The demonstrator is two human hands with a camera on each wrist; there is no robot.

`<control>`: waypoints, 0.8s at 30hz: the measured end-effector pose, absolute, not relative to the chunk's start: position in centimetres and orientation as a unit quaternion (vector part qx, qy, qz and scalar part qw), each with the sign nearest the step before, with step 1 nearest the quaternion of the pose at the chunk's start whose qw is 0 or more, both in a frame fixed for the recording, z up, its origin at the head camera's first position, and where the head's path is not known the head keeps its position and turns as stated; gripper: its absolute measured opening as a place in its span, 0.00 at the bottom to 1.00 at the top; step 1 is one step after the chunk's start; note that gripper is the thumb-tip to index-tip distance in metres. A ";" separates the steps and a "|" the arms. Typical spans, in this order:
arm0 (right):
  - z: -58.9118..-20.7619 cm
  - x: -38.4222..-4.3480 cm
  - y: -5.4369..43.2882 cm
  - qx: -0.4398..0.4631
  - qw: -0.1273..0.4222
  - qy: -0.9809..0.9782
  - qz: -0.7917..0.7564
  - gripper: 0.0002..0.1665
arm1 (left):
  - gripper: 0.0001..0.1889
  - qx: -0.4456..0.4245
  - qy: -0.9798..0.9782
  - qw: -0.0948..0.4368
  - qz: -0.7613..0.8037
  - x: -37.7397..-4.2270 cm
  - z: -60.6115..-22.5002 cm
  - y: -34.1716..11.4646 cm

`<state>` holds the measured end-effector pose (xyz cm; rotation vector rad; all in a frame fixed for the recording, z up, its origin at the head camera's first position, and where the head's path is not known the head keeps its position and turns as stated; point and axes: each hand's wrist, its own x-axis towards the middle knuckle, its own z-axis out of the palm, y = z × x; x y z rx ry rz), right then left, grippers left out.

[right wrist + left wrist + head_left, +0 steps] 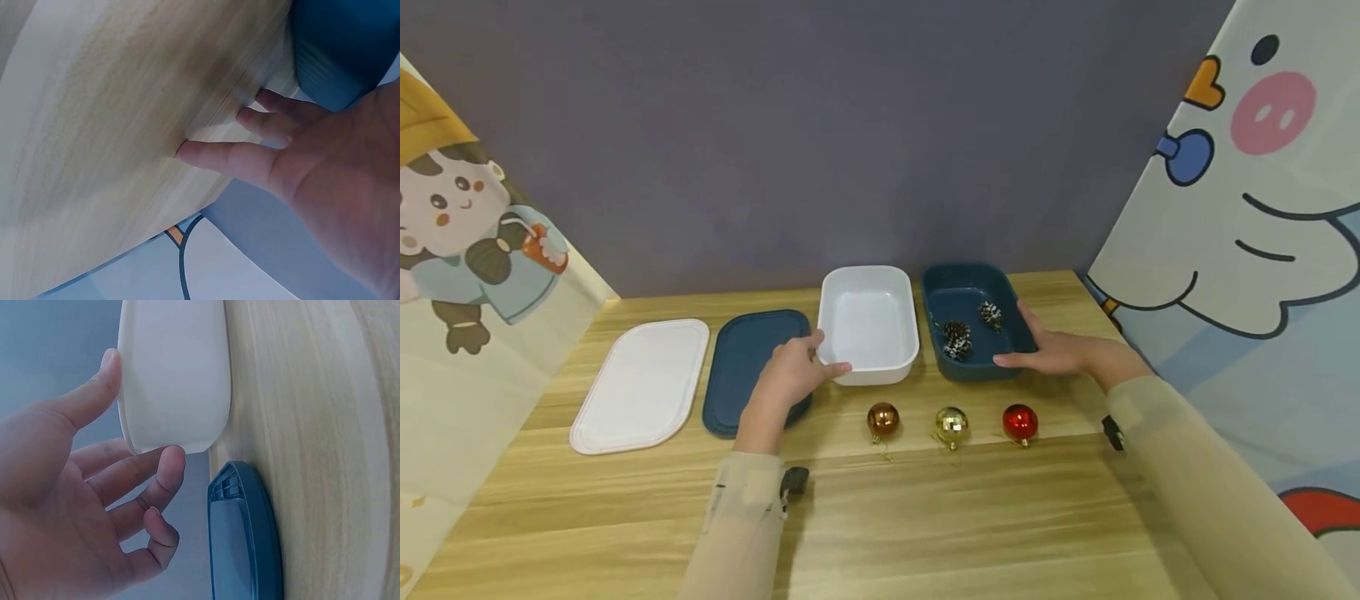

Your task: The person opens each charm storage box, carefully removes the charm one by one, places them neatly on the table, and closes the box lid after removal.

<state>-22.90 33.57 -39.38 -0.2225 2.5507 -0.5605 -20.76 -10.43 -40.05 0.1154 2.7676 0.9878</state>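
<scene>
In the head view my left hand (792,367) holds the front left corner of a white rectangular container (868,377), its thumb along the front rim. The left wrist view shows that container's smooth side (175,375) between thumb and fingers. At the front right corner of a dark blue container (977,372) is my right hand (1056,350), thumb touching the front rim. Its visible fingers (225,156) stretch straight down to the wooden table in the right wrist view. Two frosted pine cones lie inside the blue container, the larger pine cone (957,340) and a smaller cone (990,314).
Brown (883,418), gold (952,424) and red ball ornaments (1020,422) lie in a row before the containers. On the left are a white lid (643,385) and a blue lid (737,367), the latter partly under my left arm. A grey wall (865,142) rises behind.
</scene>
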 end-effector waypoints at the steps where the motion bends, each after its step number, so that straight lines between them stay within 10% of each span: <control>1: -39.4 -22.9 33.5 -0.082 0.257 0.939 -0.212 0.77 | 0.49 0.039 0.937 0.100 0.333 -20.8 -40.0 -10.5; 24: -40.1 -23.2 33.9 -0.080 0.252 0.934 -0.239 0.77 | 0.33 0.237 0.967 0.024 0.094 -23.2 -33.5 0.8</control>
